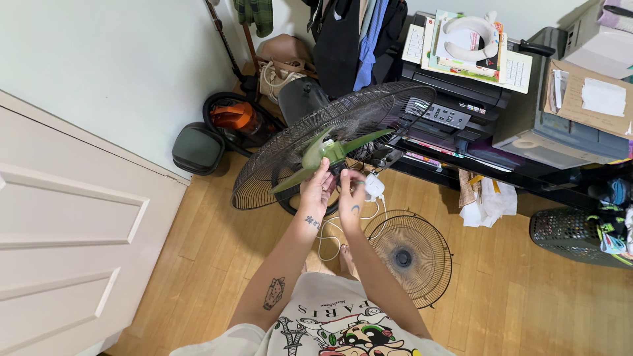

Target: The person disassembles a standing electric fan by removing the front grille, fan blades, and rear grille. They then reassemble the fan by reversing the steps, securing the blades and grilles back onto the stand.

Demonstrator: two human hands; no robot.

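Two hands meet at the hub of a standing fan [330,148] near picture centre. Left hand [318,188] has fingers curled up against the green blade [330,150] hub, touching it; right hand [353,191] sits just beside at 3 o'clock, fingertips pinched together on something small at the hub, too small to tell what. Rear fan guard [277,165] is on, tilted, blade exposed. Detached front grille [409,257] lies flat on the wooden floor [514,296] at 5 o'clock from the hands. White cable [372,191] and plug hang just beside the right hand.

Judgement: step in hand looks like work on the blade's centre fastener. Doing it well likely means the left hand bracing the blade so it cannot spin while the right turns squarely on the axis, keeping the small part pinched so it does not drop to the floor.
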